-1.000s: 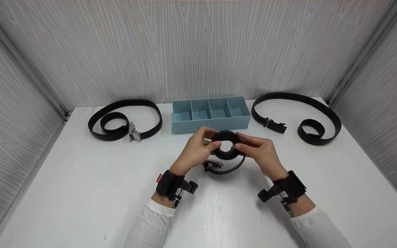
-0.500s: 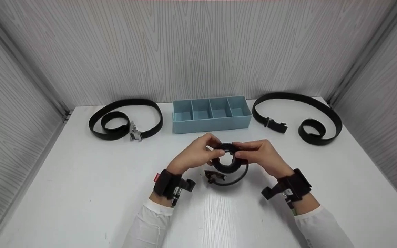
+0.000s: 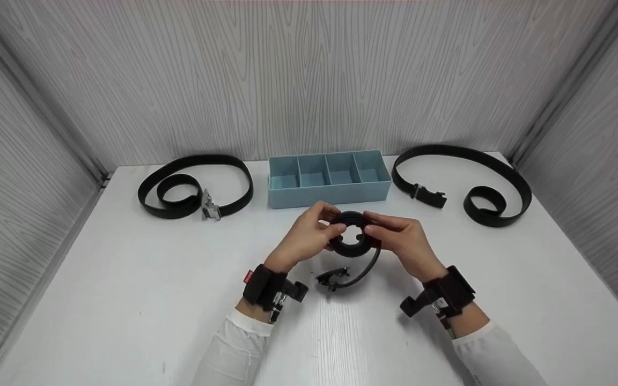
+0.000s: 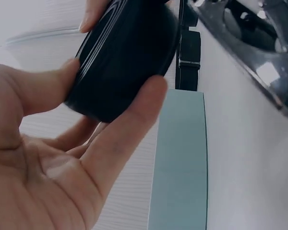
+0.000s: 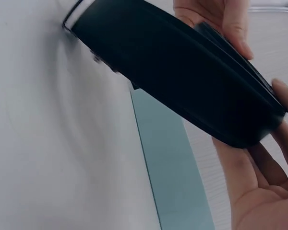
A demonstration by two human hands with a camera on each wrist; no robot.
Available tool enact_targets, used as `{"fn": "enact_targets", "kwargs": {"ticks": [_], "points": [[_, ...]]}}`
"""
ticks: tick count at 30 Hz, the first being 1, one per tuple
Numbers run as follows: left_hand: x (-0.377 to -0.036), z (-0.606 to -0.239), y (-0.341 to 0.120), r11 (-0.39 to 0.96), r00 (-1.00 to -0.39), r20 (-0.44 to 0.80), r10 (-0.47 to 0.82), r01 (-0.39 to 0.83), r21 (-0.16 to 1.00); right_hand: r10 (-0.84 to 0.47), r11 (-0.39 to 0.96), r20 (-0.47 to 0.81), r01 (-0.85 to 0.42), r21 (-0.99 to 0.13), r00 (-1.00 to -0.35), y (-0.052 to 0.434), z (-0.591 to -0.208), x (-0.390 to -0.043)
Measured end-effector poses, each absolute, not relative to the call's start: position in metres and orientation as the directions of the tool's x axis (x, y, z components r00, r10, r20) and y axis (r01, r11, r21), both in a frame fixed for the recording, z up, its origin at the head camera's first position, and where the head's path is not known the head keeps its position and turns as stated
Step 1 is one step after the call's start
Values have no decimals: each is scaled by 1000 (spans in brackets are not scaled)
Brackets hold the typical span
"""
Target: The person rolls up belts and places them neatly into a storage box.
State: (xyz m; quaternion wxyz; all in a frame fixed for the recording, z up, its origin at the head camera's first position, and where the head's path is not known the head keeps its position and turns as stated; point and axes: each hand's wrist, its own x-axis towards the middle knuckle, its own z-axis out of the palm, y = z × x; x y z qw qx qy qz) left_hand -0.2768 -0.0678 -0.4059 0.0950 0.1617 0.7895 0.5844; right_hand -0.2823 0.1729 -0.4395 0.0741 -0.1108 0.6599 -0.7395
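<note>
Both hands hold a black belt (image 3: 351, 250) wound into a tight coil, with a short tail hanging from its right side. My left hand (image 3: 306, 236) pinches the coil's left edge between thumb and fingers. On the opposite edge, my right hand (image 3: 403, 238) pinches it the same way. The tail curves down and left to a metal buckle (image 3: 333, 277), which appears large and shiny in the left wrist view. In the right wrist view the belt strap (image 5: 173, 67) runs from the fingers toward the upper left.
Behind the hands stands a blue tray (image 3: 330, 194) with several compartments. A black belt (image 3: 196, 161) with a silver buckle (image 3: 210, 208) lies partly curled at the left. Another black belt (image 3: 518, 185) lies in a loop at the right. Wood-grain panels (image 3: 309, 80) enclose the table (image 3: 153, 300).
The hands and coil moved toward the person, then back up a little toward the tray. The buckle end has swung lower, and the hanging tail shows longer than before.
</note>
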Motion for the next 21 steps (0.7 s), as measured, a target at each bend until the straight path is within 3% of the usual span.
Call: {"fn": "enact_targets", "kwargs": {"ticks": [7,15,21], "points": [[-277,-404,-69,251,-921,39,388,146,957,-270,-115,89,-60,-992,-959,175,-439,-283],[-276,-403,-74,380,-845,-35,533,202,903,-447,105,18,-72,-992,-894,188,-429,-283],[-276,-404,-73,390,-861,-50,506,177,903,-434,99,12,-61,-993,-901,184,-431,-281]]}}
